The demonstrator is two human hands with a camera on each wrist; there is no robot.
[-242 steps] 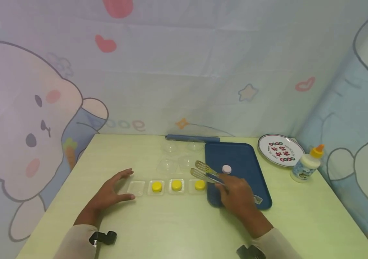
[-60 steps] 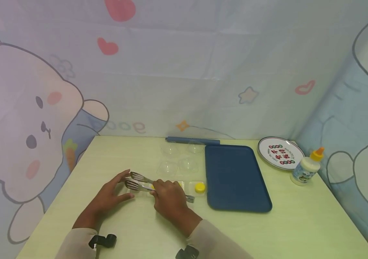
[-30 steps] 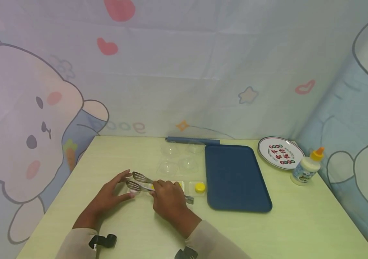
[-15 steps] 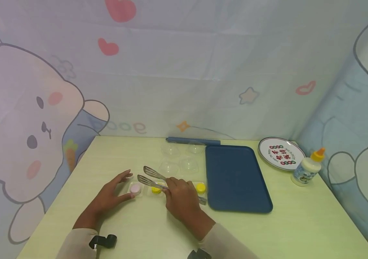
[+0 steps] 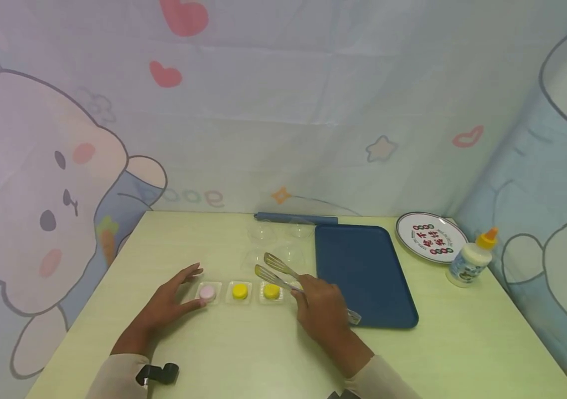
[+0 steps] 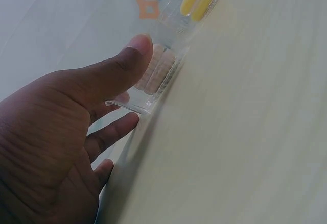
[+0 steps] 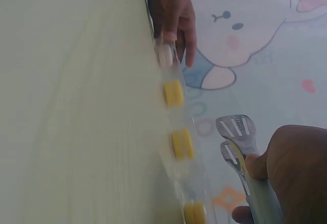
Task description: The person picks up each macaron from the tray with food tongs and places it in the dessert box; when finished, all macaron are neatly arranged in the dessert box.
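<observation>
My right hand [image 5: 324, 310] grips metal tongs [image 5: 283, 272], whose slotted ends stand apart with nothing between them, above the row of boxes. My left hand [image 5: 169, 302] lies at the row's left end with fingers spread; its thumb is against a clear plastic box base [image 6: 145, 103] holding a pink macaron [image 5: 207, 293]. Beside it, one yellow macaron [image 5: 240, 291] and another yellow macaron [image 5: 271, 291] sit in their own clear bases. A further yellow macaron [image 7: 194, 213] appears in the right wrist view; my right hand hides it in the head view.
Clear domed lids [image 5: 262, 231] stand behind the row. A blue tray [image 5: 363, 271] lies to the right, with a dark blue rod [image 5: 295, 218] at the back edge. A printed plate [image 5: 430, 237] and a glue bottle [image 5: 470, 259] are farther right.
The pink macaron has gone from the blue tray into the leftmost box base. My right hand has since drawn back rightward with the tongs. My left hand has hardly moved.
</observation>
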